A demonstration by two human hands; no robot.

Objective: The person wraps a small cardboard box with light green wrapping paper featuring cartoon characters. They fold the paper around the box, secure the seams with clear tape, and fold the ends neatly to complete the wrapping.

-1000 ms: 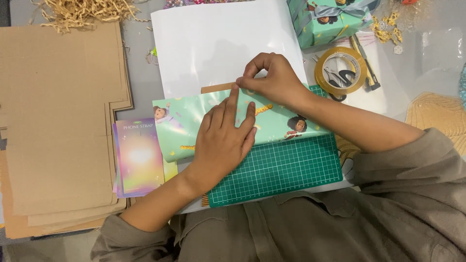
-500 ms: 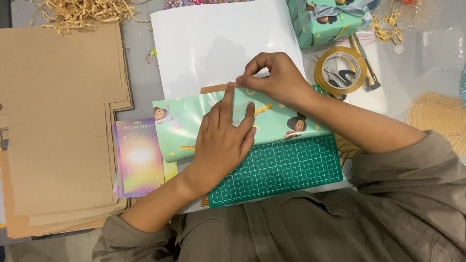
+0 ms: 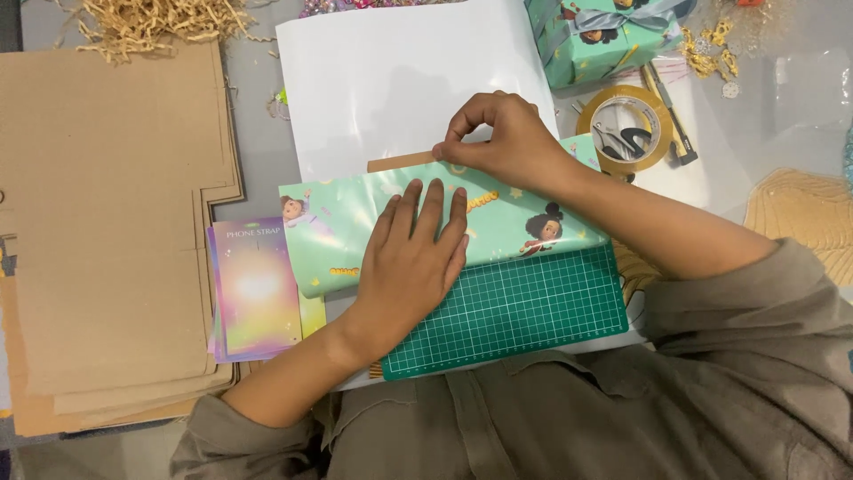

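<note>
Brown corrugated cardboard sheets (image 3: 107, 231), flattened and stacked, filled the left of the grey table. White paper sheet (image 3: 391, 80), large, lay at centre top. Green cutting mat (image 3: 524, 311), gridded, sat near the person's body. Mint-green wrapped parcel (image 3: 342, 227), printed with cartoon figures, rested partly on the mat, directly under both hands. Left hand (image 3: 413, 258) lay flat, fingers spread, palm pressing the parcel down. Right hand (image 3: 502, 142), wrist bent, was pinched closed on one end of a brown tape strip (image 3: 400, 162) at the parcel's upper edge; the strip's other end stuck out leftward over the white sheet. Pastel gradient cards (image 3: 258, 289), rectangular, lay just left of the parcel. Second wrapped box (image 3: 604, 40), ribboned, stood at top right. Tape roll (image 3: 626, 129), brown, ringed small black scissors.
</note>
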